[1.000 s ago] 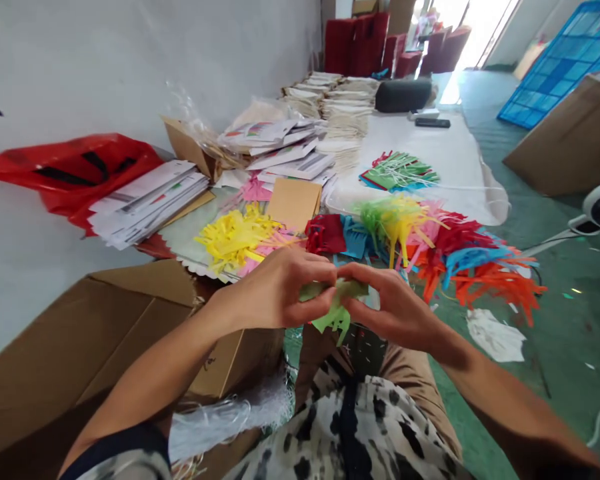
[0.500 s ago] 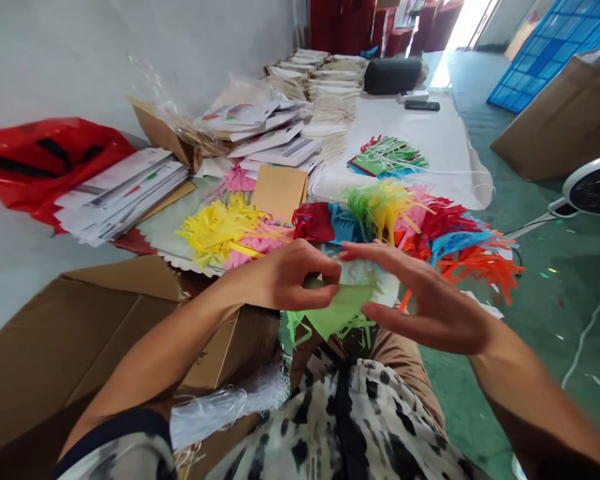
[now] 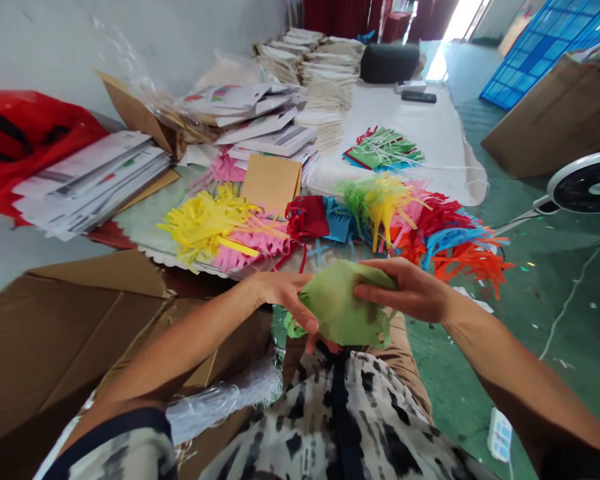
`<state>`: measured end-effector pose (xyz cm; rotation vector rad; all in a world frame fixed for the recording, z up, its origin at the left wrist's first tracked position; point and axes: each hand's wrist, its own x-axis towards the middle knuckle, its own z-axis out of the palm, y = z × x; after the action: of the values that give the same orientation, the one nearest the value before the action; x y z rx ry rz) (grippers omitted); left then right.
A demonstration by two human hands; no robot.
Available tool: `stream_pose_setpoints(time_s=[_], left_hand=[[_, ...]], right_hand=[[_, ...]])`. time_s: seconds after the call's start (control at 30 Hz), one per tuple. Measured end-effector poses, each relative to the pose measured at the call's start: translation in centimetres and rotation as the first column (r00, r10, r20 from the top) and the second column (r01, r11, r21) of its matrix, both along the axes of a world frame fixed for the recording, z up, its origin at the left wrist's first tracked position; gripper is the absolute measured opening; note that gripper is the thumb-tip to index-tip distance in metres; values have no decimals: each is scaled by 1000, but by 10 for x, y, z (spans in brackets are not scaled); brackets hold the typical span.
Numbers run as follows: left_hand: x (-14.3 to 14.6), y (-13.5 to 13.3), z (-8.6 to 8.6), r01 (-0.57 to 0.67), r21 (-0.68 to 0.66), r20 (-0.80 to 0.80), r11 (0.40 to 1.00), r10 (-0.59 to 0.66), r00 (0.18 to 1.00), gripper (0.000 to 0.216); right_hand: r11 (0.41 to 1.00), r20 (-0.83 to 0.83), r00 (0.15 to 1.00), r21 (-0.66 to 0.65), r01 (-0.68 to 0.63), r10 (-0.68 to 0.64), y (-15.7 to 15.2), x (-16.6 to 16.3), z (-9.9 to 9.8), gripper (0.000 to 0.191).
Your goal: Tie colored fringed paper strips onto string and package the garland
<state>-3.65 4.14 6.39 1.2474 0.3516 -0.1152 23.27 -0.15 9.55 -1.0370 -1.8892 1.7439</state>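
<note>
A light green fringed paper piece point(image 3: 343, 308) is spread out between both hands above my lap. My left hand point(image 3: 285, 297) grips its left edge, thumb on top and fingers underneath. My right hand point(image 3: 410, 290) pinches its upper right edge. Just beyond the hands, on the table, lie piles of fringed paper: yellow point(image 3: 205, 223), pink point(image 3: 260, 241), red point(image 3: 306, 219), blue point(image 3: 337, 223), and a mixed heap of green, yellow, red and orange point(image 3: 430, 230).
An open cardboard box point(image 3: 70, 333) stands at my left. Stacks of printed paper point(image 3: 90, 180), a brown envelope point(image 3: 271, 181) and a red plastic bag point(image 3: 20, 133) lie on the table. Further back rests another green fringed pile point(image 3: 384, 150). A fan point(image 3: 587, 187) sits on the green floor at right.
The crumpled green paper has been opened out flat between my hands. My right hand, spread apart half a second ago, has closed on its upper edge, and both hands have dropped lower.
</note>
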Motion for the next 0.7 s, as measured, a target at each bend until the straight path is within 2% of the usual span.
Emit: stream_pose_setpoints(time_s=[0.07, 0.1, 0.17, 0.2, 0.23, 0.27, 0.33, 0.4, 0.47, 0.53, 0.57, 0.63, 0.67, 0.7], left_hand=[[0, 7, -2, 29, 10, -22, 1000, -28, 999, 38], [-1, 12, 1, 15, 45, -33, 999, -14, 999, 35], [-3, 24, 11, -70, 170, -49, 983, 80, 996, 31], [-4, 30, 18, -123, 253, -52, 960, 141, 989, 26], [-5, 34, 26, -172, 345, -48, 923, 201, 978, 22], [-6, 37, 34, -222, 443, -28, 869, 261, 965, 18], [-7, 40, 48, -332, 625, 60, 707, 381, 923, 13], [-10, 39, 56, -424, 739, 167, 524, 466, 869, 19], [-18, 37, 55, -452, 814, 221, 365, 525, 822, 27], [-31, 35, 45, -394, 888, 204, 239, 562, 802, 30], [-39, 33, 39, -332, 925, 173, 186, 571, 802, 32], [-56, 24, 25, -179, 979, 92, 93, 582, 808, 42], [-63, 17, 20, -101, 993, 48, 59, 582, 812, 53], [-67, 7, 15, -37, 999, 9, 36, 577, 817, 65]], right_hand=[[1000, 40, 999, -25, -9, 10, 10, 8, -5, 39], [1000, 82, 997, 10, -4, 3, 15, 13, -5, 37], [975, 209, 974, 217, 37, -84, 24, 24, 3, 31], [923, 271, 948, 380, 57, -170, 26, 28, 11, 28], [832, 319, 908, 552, 55, -272, 28, 31, 21, 27], [704, 342, 859, 709, 28, -379, 27, 33, 31, 26], [422, 323, 763, 904, -73, -560, 21, 33, 50, 28], [196, 257, 713, 966, -168, -652, 11, 28, 59, 27], [46, 201, 739, 973, -224, -643, 0, 20, 53, 22], [-28, 195, 794, 966, -257, -575, -8, 11, 32, 20], [-42, 199, 812, 964, -264, -548, -11, 7, 16, 22], [-34, 206, 813, 963, -267, -544, -17, 1, -22, 26], [-11, 212, 803, 965, -262, -557, -20, -2, -41, 27], [46, 250, 786, 961, -272, -565, -23, -4, -59, 30]])
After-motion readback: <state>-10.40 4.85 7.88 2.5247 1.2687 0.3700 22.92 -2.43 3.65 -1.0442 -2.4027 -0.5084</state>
